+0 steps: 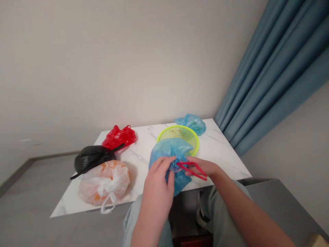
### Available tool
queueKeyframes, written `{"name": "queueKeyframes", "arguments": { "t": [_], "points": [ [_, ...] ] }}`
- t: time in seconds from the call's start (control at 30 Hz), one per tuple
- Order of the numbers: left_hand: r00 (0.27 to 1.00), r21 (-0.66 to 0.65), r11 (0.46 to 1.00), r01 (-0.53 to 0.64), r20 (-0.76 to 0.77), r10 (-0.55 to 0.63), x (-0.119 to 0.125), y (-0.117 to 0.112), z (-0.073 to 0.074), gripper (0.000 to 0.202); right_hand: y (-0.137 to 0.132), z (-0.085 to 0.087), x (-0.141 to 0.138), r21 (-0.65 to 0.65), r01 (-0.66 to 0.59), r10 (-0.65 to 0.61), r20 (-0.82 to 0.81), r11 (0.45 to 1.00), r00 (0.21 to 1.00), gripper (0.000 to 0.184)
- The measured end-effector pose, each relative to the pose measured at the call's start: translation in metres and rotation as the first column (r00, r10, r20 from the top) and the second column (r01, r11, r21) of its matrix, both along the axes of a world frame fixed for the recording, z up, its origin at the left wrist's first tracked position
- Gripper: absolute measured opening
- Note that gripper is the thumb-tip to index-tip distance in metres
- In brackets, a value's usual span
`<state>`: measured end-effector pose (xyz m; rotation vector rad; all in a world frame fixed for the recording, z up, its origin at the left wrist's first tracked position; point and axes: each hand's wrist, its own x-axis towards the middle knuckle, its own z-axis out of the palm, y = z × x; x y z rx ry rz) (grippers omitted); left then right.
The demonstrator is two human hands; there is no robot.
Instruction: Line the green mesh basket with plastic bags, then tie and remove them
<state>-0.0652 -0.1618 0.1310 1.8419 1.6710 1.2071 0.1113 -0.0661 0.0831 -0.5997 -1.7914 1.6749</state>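
Note:
My left hand grips the gathered neck of a blue plastic bag that sits at the near edge of the white marble table. My right hand is next to it on the right, fingers closed on a red string-like tie that stretches from the bag's neck toward the right. Just behind the bag stands a lime-green mesh basket.
A second blue bag lies at the table's far edge. On the left lie a red bag, a black bag and a white bag with orange contents. Blue curtains hang at right. My knees are under the table.

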Motion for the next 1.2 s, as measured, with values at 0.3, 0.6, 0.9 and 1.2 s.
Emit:
{"name": "queueKeyframes", "arguments": {
  "t": [0.3,0.6,0.9,1.2],
  "points": [
    [0.989,0.191,0.982,-0.006,-0.143,0.034,0.001,-0.01,0.008,0.039,-0.018,0.022,-0.021,0.098,0.193,-0.175,-0.161,0.976,0.971,0.039],
    [0.973,0.175,0.957,-0.23,0.057,0.224,-0.012,-0.013,0.016,0.014,-0.006,0.012,-0.025,0.162,0.34,-0.324,-0.121,0.926,0.938,0.02],
    [0.978,0.167,0.964,-0.206,0.072,0.197,-0.011,-0.016,0.021,0.015,0.005,0.006,-0.023,-0.168,0.451,-0.481,-0.269,0.877,0.835,0.031],
    [0.94,0.2,0.919,-0.341,0.074,0.333,-0.02,-0.01,0.004,0.021,-0.01,0.012,-0.026,0.127,0.128,-0.112,-0.123,0.984,0.986,0.027]
  ]
}}
